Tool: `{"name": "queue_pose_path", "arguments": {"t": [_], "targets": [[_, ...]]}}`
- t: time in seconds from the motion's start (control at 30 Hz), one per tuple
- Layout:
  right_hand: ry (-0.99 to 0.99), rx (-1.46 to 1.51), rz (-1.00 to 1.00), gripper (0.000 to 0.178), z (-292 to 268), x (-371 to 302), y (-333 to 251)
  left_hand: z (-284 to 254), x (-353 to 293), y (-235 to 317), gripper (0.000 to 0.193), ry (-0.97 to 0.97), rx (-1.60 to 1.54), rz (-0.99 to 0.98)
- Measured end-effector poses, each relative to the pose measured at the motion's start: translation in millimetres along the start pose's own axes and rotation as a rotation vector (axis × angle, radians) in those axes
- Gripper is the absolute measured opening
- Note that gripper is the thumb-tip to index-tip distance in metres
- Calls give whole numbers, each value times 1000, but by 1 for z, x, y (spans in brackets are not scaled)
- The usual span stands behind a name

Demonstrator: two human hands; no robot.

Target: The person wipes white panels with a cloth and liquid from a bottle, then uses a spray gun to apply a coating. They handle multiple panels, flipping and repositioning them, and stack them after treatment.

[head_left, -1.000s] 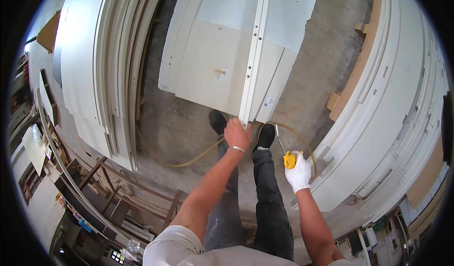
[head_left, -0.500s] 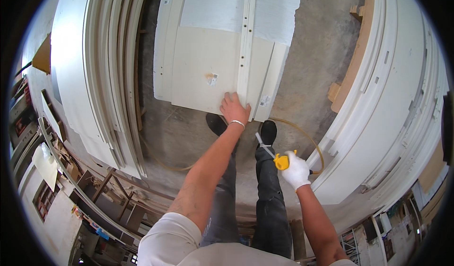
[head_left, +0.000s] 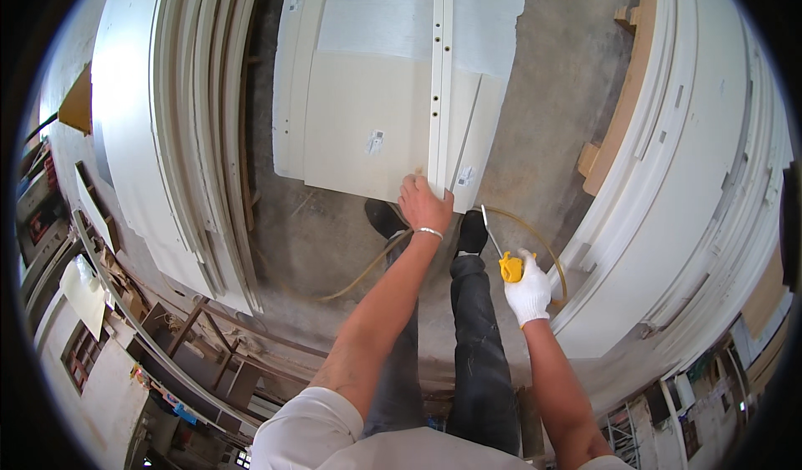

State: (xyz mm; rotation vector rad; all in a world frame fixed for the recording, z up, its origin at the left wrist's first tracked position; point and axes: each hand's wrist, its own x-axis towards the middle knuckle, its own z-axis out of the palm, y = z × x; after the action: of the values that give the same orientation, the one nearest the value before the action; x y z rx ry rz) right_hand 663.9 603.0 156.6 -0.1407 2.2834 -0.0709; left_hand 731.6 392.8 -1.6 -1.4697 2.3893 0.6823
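Note:
My left hand (head_left: 427,212), bare with a bracelet at the wrist, is closed around the near end of a long white strip (head_left: 441,77). Several small dark holes dot that strip, which lies lengthwise over cream panels (head_left: 359,119). My right hand (head_left: 528,290) wears a white knitted glove and grips a yellow air blow gun (head_left: 511,267). Its thin metal nozzle (head_left: 491,229) points up and left, past my right shoe. A yellowish hose (head_left: 541,234) loops on the floor beside the gun; where it joins is hidden by the glove.
Tall stacks of white boards stand left (head_left: 180,136) and right (head_left: 668,203), the right one beside brown wooden pieces (head_left: 622,111). A large white sheet (head_left: 376,19) lies under the panels. My shoes (head_left: 472,232) are at the panels' near edge. Shelving (head_left: 200,328) stands at lower left.
The strip and my left hand have shifted slightly right across the panels. My right hand has risen and moved right, and the blow gun's nozzle now points more steeply upward.

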Motion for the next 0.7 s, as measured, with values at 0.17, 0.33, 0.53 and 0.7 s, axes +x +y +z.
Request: {"name": "queue_pose_path", "arguments": {"t": [0.17, 0.33, 0.53, 0.7], "targets": [[-18, -132, -198, 53, 13, -6, 15, 13, 8, -1, 69, -161, 126, -114], [-138, -206, -326, 44, 12, -7, 31, 21, 16, -7, 56, -213, -167, -278], [179, 79, 13, 41, -26, 40, 21, 1, 1, -35, 49, -112, -189, -136], [-437, -430, -352, 26, -17, 33, 10, -26, -18, -66, 48, -219, -486, -214]]}}
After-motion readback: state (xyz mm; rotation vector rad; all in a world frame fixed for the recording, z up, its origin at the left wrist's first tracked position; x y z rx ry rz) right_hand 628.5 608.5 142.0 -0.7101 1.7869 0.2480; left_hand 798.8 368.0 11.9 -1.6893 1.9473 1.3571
